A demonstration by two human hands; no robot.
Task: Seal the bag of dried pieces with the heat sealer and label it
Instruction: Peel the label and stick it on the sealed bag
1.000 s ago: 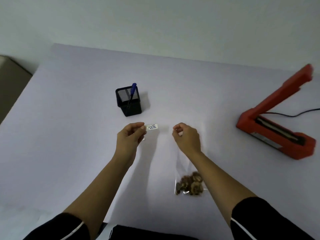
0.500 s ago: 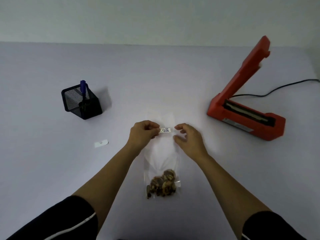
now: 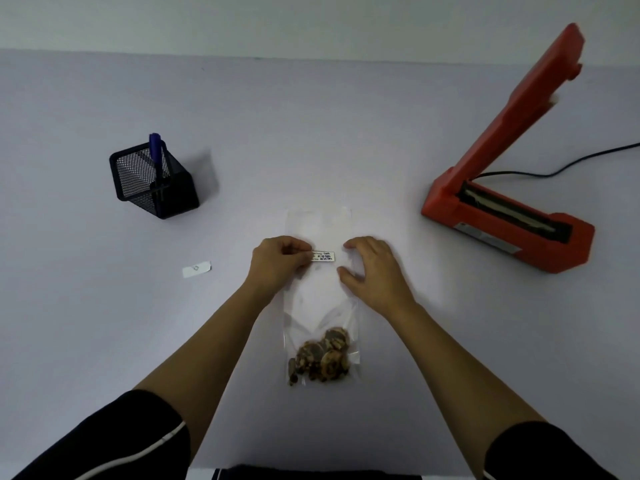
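A clear plastic bag (image 3: 320,230) lies flat in front of me, with brown dried pieces (image 3: 320,358) heaped at its near end. My left hand (image 3: 277,261) pinches the left end of a small white written label (image 3: 323,256) and holds it over the bag's middle. My right hand (image 3: 372,268) rests on the bag's right edge, fingers spread and curled, holding nothing. The red heat sealer (image 3: 502,216) stands at the right with its arm raised.
A black mesh pen holder (image 3: 152,181) with a blue pen (image 3: 156,150) stands at the left. A small white backing strip (image 3: 196,269) lies on the table left of my hands. The sealer's black cord (image 3: 571,164) runs off to the right.
My left hand carried the label to the right, over the bag. My right hand opened and came down onto the bag's right edge. A white strip now lies on the table.
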